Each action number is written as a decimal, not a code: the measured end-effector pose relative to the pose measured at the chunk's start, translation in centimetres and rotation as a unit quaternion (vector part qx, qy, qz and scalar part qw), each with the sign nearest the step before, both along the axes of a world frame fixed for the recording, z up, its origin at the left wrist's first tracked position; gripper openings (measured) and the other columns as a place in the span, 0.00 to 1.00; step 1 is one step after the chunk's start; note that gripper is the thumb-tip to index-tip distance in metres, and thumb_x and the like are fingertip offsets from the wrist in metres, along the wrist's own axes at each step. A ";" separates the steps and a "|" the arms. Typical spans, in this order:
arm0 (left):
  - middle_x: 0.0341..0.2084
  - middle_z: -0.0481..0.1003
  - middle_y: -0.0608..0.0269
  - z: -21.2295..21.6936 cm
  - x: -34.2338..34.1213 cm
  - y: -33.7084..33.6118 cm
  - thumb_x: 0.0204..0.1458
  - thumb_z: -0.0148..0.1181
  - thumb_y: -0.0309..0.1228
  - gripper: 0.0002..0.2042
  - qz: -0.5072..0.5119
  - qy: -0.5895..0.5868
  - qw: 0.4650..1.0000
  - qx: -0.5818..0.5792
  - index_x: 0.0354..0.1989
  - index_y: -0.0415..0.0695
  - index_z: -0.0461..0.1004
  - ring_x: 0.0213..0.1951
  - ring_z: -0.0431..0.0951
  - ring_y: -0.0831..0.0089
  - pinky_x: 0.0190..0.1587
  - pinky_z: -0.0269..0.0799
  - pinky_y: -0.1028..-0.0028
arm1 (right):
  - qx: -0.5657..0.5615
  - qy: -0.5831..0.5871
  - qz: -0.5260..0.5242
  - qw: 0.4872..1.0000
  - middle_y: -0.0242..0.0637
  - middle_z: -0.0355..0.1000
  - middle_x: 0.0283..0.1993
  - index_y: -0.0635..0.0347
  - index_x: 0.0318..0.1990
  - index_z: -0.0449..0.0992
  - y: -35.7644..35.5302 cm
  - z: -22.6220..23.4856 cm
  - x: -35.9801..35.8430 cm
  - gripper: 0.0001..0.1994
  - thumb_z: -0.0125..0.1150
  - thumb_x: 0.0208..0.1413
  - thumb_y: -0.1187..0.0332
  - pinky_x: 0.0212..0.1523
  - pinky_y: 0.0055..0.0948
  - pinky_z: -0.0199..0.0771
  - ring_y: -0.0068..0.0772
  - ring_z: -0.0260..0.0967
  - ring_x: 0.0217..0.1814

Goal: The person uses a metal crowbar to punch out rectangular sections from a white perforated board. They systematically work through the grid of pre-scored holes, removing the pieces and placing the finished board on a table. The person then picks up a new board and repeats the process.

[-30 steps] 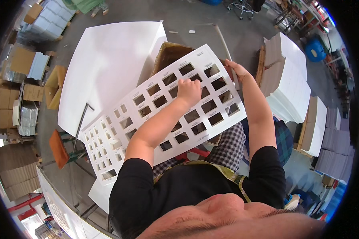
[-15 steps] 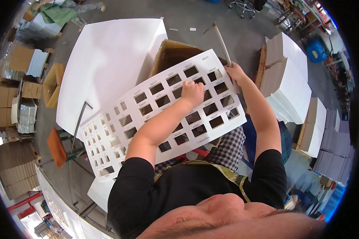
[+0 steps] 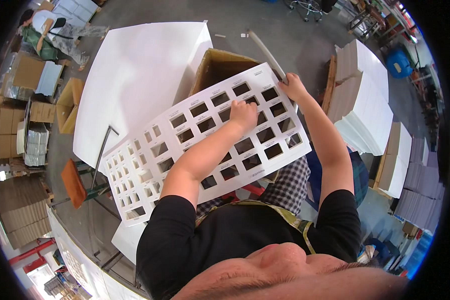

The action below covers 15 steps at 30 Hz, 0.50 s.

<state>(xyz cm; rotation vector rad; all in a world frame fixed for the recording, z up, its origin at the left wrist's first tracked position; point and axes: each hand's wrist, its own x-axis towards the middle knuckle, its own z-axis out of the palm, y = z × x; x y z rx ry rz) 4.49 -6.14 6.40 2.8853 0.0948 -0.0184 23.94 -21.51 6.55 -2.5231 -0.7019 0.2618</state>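
Observation:
A large white card sheet (image 3: 171, 145) with many rectangular cut-outs lies slanted across in front of me, its right end raised over an open cardboard box. My left hand (image 3: 244, 116) is closed on it, fingers curled into a cut-out near the upper right. At the sheet's right edge, my right hand (image 3: 293, 88) pinches a long, narrow pale strip (image 3: 268, 54). The strip sticks out past the fingers, up and to the left. Whether it is still joined to the sheet is hidden by my hand.
Beyond the sheet is the open cardboard box (image 3: 225, 62). A big white sheet surface (image 3: 135, 75) fills the left. Stacked white card (image 3: 362, 100) stands at the right on pallets. An orange panel (image 3: 73, 184) is at lower left, and another person (image 3: 60, 32) bends at far left.
The strip's far end has swung left in my right hand. My left hand keeps its hold on the sheet. The person at far left has come further into view.

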 end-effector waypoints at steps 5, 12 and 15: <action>0.25 0.78 0.58 0.1 0.3 0.0 0.51 0.56 0.38 0.10 -0.001 0.027 1.000 0.000 0.30 0.44 0.74 0.37 0.76 0.62 0.45 0.61 0.57 | -0.001 0.138 -0.041 0.990 0.49 0.74 0.40 0.63 0.43 0.72 1.0 0.3 -1.1 0.21 0.67 0.45 0.59 0.48 0.39 0.69 0.48 0.72 0.47; 0.31 0.77 0.55 1.9 0.7 1.0 0.49 0.57 0.37 0.11 -0.050 -0.004 0.999 -0.018 0.35 0.44 0.72 0.39 0.75 0.57 0.43 0.65 0.56 | 0.060 0.153 -0.071 0.984 0.44 0.74 0.36 0.61 0.38 0.71 1.1 -0.3 -1.4 0.18 0.70 0.42 0.61 0.43 0.36 0.70 0.42 0.73 0.41; 0.36 0.76 0.52 2.3 2.9 4.0 0.46 0.60 0.34 0.13 -0.072 -0.177 0.978 -0.082 0.39 0.43 0.70 0.41 0.73 0.51 0.44 0.68 0.53 | 0.114 0.167 -0.085 0.976 0.41 0.73 0.33 0.60 0.37 0.71 0.8 0.2 -1.6 0.17 0.70 0.42 0.63 0.42 0.34 0.70 0.37 0.72 0.39</action>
